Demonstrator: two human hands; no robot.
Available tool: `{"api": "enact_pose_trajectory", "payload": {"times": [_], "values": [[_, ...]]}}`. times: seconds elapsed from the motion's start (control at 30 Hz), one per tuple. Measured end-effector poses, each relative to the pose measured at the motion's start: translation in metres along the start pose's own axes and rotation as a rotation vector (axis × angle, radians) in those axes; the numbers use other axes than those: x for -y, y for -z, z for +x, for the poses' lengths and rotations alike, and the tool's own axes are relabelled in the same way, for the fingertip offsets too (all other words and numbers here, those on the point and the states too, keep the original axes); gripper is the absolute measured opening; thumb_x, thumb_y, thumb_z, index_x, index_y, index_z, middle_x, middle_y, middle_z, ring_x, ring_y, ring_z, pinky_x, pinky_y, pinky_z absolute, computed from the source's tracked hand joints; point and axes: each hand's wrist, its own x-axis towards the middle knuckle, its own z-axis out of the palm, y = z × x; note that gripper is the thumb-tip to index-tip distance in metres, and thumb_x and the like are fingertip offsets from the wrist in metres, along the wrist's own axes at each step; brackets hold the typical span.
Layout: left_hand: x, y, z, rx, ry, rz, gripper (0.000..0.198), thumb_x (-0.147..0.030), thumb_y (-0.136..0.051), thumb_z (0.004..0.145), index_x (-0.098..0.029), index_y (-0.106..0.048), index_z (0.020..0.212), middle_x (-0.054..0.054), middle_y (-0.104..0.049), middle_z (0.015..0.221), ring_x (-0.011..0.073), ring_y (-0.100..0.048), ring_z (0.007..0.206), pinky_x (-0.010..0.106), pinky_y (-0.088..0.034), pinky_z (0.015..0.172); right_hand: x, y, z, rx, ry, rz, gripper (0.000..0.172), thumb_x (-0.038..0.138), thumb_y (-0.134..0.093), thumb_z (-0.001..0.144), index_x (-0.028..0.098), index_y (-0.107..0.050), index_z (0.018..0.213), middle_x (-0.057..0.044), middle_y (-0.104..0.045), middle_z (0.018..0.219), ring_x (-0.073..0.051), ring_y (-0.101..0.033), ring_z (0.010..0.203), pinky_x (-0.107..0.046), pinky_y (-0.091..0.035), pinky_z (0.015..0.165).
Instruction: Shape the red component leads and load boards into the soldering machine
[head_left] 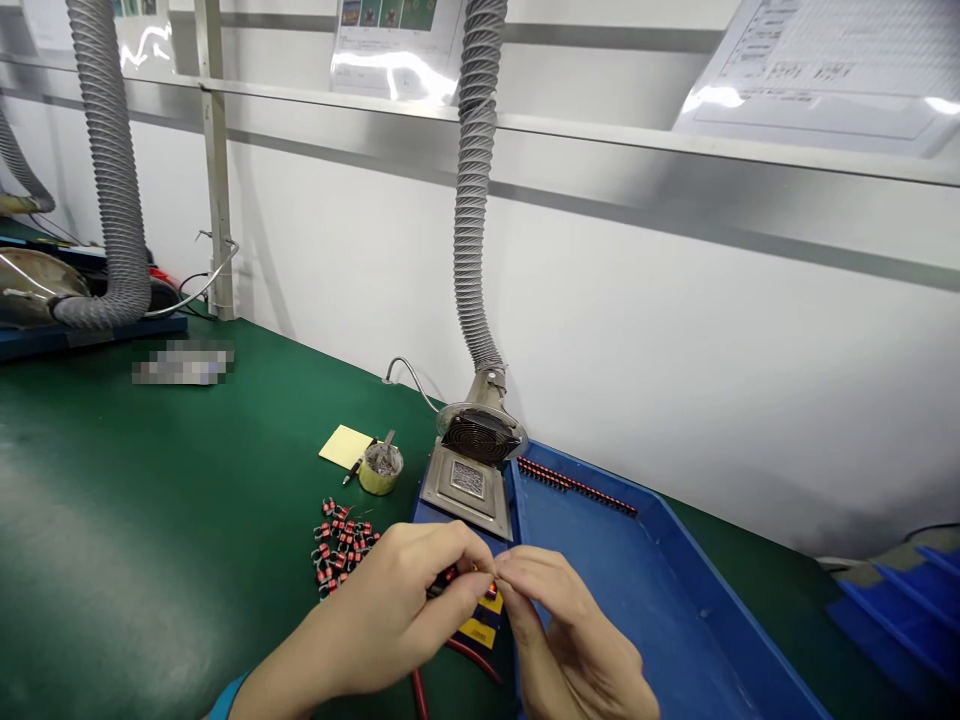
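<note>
Head: green table (187, 520), white wall (660, 330)

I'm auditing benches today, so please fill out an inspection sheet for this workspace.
Surface: green tabletop, glare at left.
Job's things: small red-and-black parts in a loose pile; a row of similar parts along the far side of the blue tray; metal-topped unit beside it.
Clutter: yellow paper, pen, tin.
Grips: left hand and right hand meet at the fingertips; anything pinched is unclear.
Cables: thin flexible metal line behind the unit.
Surroundings: white wall, grey duct, printed sheets above.
</note>
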Motion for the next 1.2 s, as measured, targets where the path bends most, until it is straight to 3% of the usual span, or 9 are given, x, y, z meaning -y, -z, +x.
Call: {"api": "enact_pose_trajectory", "payload": {"times": [0.07,0.23,0.4,0.5,0.6,0.73,0.87,1.0,1.2], "values": [[0.003,-0.003,0.001,-0.026,-0.127,0.113,0.017,-0.015,-0.042,0.096,-0.017,-0.056,0.087,-0.001,-0.063,0.075,0.0109,-0.055,0.065,0.019,-0.041,0.062,0.004,-0.002,-0.002,-0.034,-0.171,-0.001,0.014,0.013,-0.058,0.088,0.022,-0.065,0.080,-0.001,-0.061,0.073,-0.014,-0.056,0.069,-0.026,-0.043,0.064],[0.006,-0.007,0.001,-0.084,-0.302,0.261,0.025,-0.015,-0.037,0.097,-0.015,-0.055,0.081,0.001,-0.060,0.066,0.0126,-0.051,0.057,0.023,-0.038,0.056,0.004,0.004,-0.001,0.171,-0.701,0.647,0.038,0.040,-0.050,0.095,0.020,-0.052,0.063,0.004,-0.045,0.046,-0.012,-0.045,0.045,-0.025,-0.040,0.050],[-0.002,0.001,-0.001,-0.008,0.005,-0.011,0.016,-0.017,-0.046,0.096,-0.019,-0.056,0.084,-0.003,-0.063,0.076,0.0096,-0.057,0.068,0.016,-0.042,0.065,-0.006,0.010,0.000,0.075,-0.280,0.284,0.009,0.018,-0.064,0.087,0.024,-0.071,0.087,-0.002,-0.070,0.081,-0.015,-0.066,0.078,-0.023,-0.052,0.071],[-0.003,0.000,0.000,-0.006,0.011,-0.012,0.015,-0.016,-0.047,0.096,-0.020,-0.057,0.085,-0.002,-0.064,0.078,0.0097,-0.058,0.070,0.016,-0.043,0.066,-0.005,0.003,-0.002,0.018,-0.031,0.061,0.027,0.005,-0.061,0.084,0.026,-0.071,0.097,-0.002,-0.072,0.089,-0.018,-0.067,0.087,-0.027,-0.053,0.077],[0.000,-0.005,0.001,-0.059,-0.201,0.169,0.021,-0.015,-0.040,0.097,-0.017,-0.057,0.085,0.000,-0.063,0.072,0.0119,-0.055,0.061,0.021,-0.041,0.059,0.000,-0.002,-0.003,-0.039,-0.213,0.073,0.017,0.016,-0.058,0.089,0.020,-0.067,0.076,-0.002,-0.065,0.070,-0.014,-0.060,0.065,-0.024,-0.048,0.061],[0.001,-0.008,0.001,-0.103,-0.292,0.224,0.024,-0.014,-0.037,0.096,-0.016,-0.056,0.082,0.000,-0.061,0.065,0.0124,-0.052,0.055,0.023,-0.039,0.055,-0.001,0.005,-0.001,0.115,-0.595,0.555,0.042,0.037,-0.048,0.095,0.020,-0.053,0.057,0.001,-0.048,0.045,-0.014,-0.050,0.046,-0.026,-0.045,0.050],[-0.003,-0.002,-0.001,-0.041,-0.043,-0.001,0.016,-0.014,-0.046,0.094,-0.019,-0.057,0.084,-0.001,-0.064,0.076,0.0105,-0.058,0.067,0.018,-0.043,0.064,-0.006,0.012,0.000,0.056,-0.320,0.332,0.007,0.022,-0.064,0.087,0.024,-0.070,0.083,-0.003,-0.069,0.076,-0.017,-0.066,0.078,-0.027,-0.053,0.072],[-0.003,-0.003,-0.001,-0.025,-0.046,-0.007,0.015,-0.015,-0.046,0.095,-0.018,-0.057,0.086,-0.001,-0.064,0.077,0.0109,-0.058,0.068,0.018,-0.043,0.064,-0.001,0.004,-0.002,-0.016,-0.121,0.094,0.020,0.010,-0.063,0.085,0.026,-0.073,0.093,-0.005,-0.072,0.088,-0.021,-0.066,0.089,-0.030,-0.052,0.078],[0.001,-0.008,-0.001,-0.043,-0.225,0.097,0.020,-0.013,-0.039,0.095,-0.017,-0.055,0.082,-0.001,-0.059,0.065,0.0113,-0.050,0.057,0.022,-0.039,0.058,0.003,0.001,-0.001,0.104,-0.699,0.601,0.040,0.041,-0.053,0.092,0.020,-0.054,0.058,0.002,-0.047,0.043,-0.014,-0.047,0.046,-0.028,-0.046,0.054]]}}
